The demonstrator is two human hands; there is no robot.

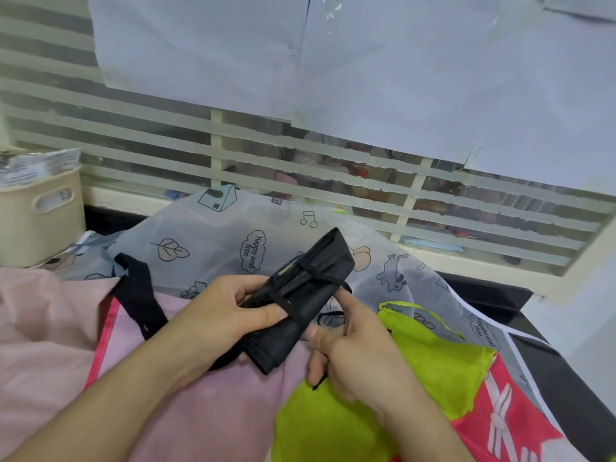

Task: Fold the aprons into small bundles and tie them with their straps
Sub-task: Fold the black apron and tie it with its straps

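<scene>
Her left hand (220,315) clamped the folded black apron (300,301) above the pink apron (213,388); the right hand (350,355) pinched its thin strap (320,383), forefinger extended.

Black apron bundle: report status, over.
Left hand grips black apron bundle. Right hand pinches its thin strap, forefinger on wrap. Nothing in the way.

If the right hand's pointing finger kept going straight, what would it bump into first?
The right hand points its index finger up and away, its tip already at the thin strap around the black apron bundle. Going on, it would probably meet that bundle first, though depth is hard to judge.
</scene>
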